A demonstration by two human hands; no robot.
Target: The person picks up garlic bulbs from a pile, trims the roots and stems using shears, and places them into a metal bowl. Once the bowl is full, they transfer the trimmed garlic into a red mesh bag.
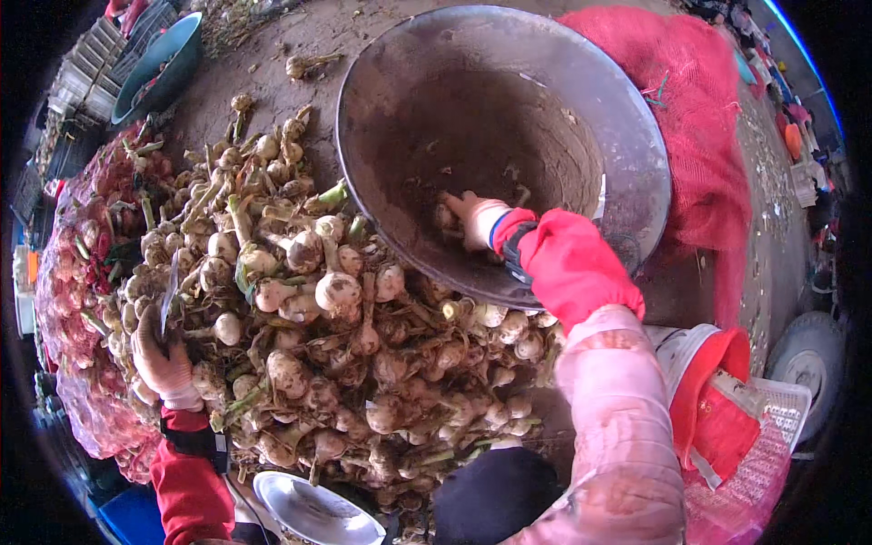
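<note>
My right hand, in a pale glove, reaches down inside a wide dark metal basin. Its fingers close on a garlic bulb low in the basin. On the left, my gloved left hand is closed on a knife, its thin blade pointing away from me. That hand is over the edge of a big heap of garlic bulbs with stems and roots still attached. The knife's handle is hidden in the glove.
Red mesh sacks of garlic line the left side. Red netting lies beyond the basin on the right. A red bucket, a wheel, a metal bowl and a teal tub stand around.
</note>
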